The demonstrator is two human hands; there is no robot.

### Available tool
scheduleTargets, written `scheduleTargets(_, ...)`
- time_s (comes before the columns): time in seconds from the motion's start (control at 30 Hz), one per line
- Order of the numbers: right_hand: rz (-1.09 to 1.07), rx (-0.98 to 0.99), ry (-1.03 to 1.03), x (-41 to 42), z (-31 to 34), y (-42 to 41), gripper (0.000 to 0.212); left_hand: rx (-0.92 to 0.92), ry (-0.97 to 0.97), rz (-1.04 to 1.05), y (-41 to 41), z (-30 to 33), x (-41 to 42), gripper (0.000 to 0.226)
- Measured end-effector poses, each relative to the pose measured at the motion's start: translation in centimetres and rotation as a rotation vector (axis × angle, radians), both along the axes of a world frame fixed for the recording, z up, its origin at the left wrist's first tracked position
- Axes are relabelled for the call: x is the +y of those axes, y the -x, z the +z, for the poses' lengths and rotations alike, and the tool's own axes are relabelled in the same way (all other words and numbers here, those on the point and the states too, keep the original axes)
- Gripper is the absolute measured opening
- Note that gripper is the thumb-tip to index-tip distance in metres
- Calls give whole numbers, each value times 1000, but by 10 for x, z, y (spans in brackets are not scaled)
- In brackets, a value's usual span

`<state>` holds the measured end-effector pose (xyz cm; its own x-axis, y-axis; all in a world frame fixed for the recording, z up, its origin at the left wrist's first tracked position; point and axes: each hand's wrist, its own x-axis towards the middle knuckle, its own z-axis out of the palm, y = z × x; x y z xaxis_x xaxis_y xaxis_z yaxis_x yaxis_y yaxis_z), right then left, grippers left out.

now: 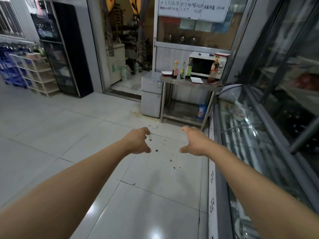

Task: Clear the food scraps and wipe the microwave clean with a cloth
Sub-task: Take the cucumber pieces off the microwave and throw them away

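A white microwave (203,66) with a dark, closed door stands on a steel table (179,82) at the far end of the room. A dark cloth (216,84) lies crumpled on the table's right front corner. Both my arms stretch forward over the tiled floor, well short of the table. My left hand (138,141) hangs empty with its fingers curled and spread. My right hand (194,143) is also empty, fingers apart. Small dark scraps (156,150) lie scattered on the floor tiles between and below my hands.
Three bottles (182,70) and two white-and-red plates (196,80) stand in front of the microwave. A small grey fridge (151,95) sits left of the table. A glass display counter (255,135) runs along the right. A black cabinet (65,49) and shelf rack stand at the left.
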<state>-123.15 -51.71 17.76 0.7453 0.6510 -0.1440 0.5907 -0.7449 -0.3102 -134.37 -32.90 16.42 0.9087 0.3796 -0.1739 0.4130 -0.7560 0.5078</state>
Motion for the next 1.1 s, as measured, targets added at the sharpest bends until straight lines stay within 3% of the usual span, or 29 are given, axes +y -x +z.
scheduleTargets(0.47,-119,-24,-48,122,15,-233,85,-14,-38,-152,-270,18,144,66)
scheduleTargets(0.8,-188,-38,-66,161,13,-402,83,-20,-28,-236,-448,16,189,72)
scheduleTargets(1.1,-154,-63,-72,202,20,-595,81,-54,-50,-190,-629,20,219,71)
